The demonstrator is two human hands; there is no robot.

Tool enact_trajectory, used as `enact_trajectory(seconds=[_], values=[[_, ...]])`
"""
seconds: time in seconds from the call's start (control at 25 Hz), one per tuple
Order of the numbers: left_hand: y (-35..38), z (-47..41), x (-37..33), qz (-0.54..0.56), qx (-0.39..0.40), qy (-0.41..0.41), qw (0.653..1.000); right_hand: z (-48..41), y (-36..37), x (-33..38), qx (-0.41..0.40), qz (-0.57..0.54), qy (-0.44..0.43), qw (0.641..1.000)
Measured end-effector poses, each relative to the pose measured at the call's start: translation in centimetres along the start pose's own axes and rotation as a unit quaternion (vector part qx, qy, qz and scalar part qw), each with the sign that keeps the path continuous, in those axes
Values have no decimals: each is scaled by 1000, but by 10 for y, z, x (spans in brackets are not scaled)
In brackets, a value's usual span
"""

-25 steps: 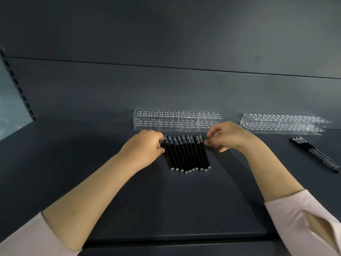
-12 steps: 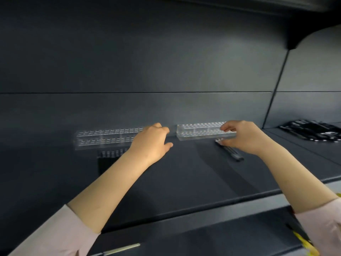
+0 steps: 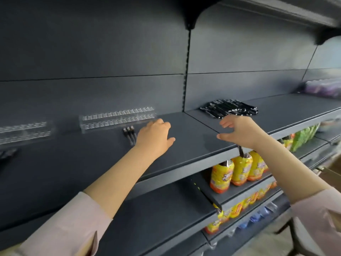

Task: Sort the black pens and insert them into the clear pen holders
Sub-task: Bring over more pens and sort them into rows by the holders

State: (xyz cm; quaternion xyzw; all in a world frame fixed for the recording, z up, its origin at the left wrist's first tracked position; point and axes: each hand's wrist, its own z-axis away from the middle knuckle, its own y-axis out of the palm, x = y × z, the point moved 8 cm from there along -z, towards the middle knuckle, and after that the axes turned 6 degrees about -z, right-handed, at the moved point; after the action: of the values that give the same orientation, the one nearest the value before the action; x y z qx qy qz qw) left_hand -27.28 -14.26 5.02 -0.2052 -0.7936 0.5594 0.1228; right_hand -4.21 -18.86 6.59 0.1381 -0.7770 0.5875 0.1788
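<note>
From the head camera, the black pens show in two places on a dark grey shelf [image 3: 193, 137]. A loose heap of black pens [image 3: 228, 109] lies on the right-hand shelf panel, close to the back wall; they are slim dark barrels with small pale tips, lying crossed over one another at slightly different angles. On the left-hand panel lie three more pens [image 3: 130, 133], side by side and touching, with their silvery ends pointing toward the back wall. Just behind these three stands a clear pen holder [image 3: 118, 119], a long see-through block with two stepped rows of small holes running along its length. A second clear holder [image 3: 24, 132] of the same kind stands further left, blurred by motion, so what is in its holes cannot be made out. A dark shape near the far left edge of the shelf is too smeared to name. The left hand [image 3: 155, 134] hovers over the shelf just right of the three pens, fingers loosely bent and grasping nothing; its wrist covers their near ends. The right hand [image 3: 238, 129] is held in the air in front of the pen heap, thumb and fingers spread apart in a wide curve, released and grasping nothing. On the lower shelves to the right stand yellow bottles [image 3: 238, 169] in rows, with green packets [image 3: 304, 135] beyond them.
</note>
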Motion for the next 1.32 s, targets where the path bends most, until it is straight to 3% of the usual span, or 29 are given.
enact_trajectory(seconds=[0.44, 0.68, 0.88, 1.04, 1.32], values=[[74, -141, -72, 142, 36, -35, 989, -115, -27, -117, 2, 3, 7, 1000], [113, -210, -114, 136, 56, -71, 987, -201, -20, -180, 44, -20, -27, 998], [144, -263, -132, 155, 92, -183, 967, -286, 1, -212, 142, -15, -106, 984], [169, -291, -141, 197, 105, -308, 925, -326, 18, -236, 229, -17, -160, 960], [196, -327, -167, 129, 101, -439, 883, -348, 24, -255, 274, -123, -208, 931]])
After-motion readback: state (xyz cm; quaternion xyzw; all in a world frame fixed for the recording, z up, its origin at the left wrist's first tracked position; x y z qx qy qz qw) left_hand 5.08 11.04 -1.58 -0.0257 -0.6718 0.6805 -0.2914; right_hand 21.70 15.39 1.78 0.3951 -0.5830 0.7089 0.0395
